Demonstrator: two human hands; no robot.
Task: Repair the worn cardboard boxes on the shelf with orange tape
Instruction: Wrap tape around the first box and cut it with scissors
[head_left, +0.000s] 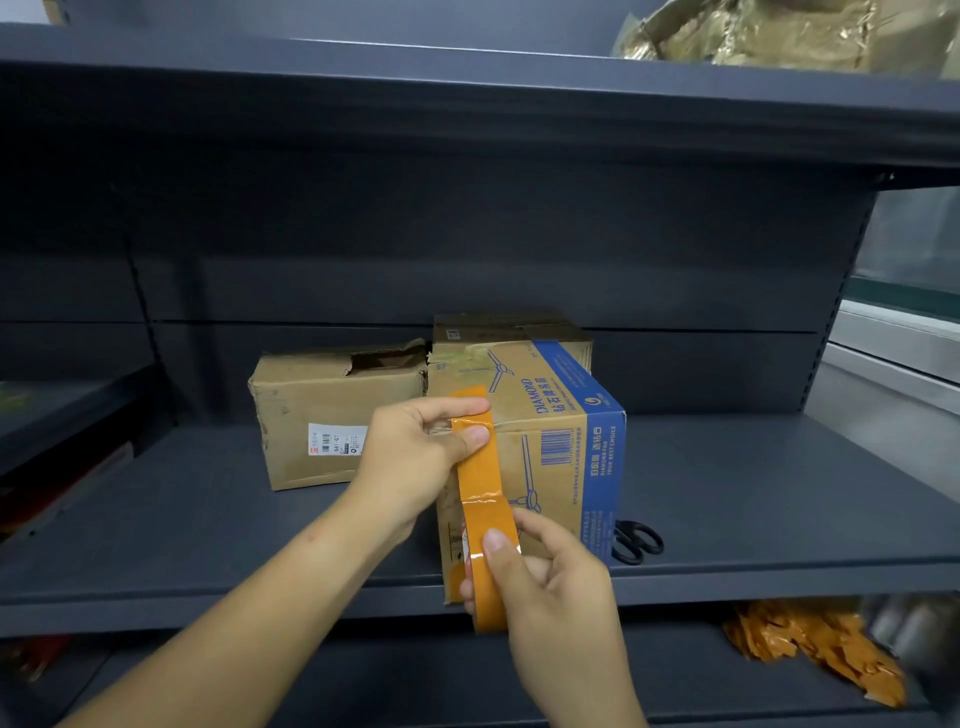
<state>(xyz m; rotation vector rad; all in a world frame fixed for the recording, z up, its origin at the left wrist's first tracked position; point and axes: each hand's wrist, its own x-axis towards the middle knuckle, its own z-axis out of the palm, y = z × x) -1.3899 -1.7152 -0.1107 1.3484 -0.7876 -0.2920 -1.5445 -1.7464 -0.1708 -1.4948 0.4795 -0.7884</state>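
A worn cardboard box with blue print stands at the front of the dark shelf. A torn plain box sits to its left, and a third box is behind it. My left hand pinches the free end of an orange tape strip against the printed box's top front edge. My right hand grips the orange tape roll lower down, in front of the box's face. The strip runs stretched between both hands.
Black scissors lie on the shelf just right of the printed box. Orange scraps are piled on the lower shelf at right. Crumpled gold material sits on the shelf above. A window frame is at far right.
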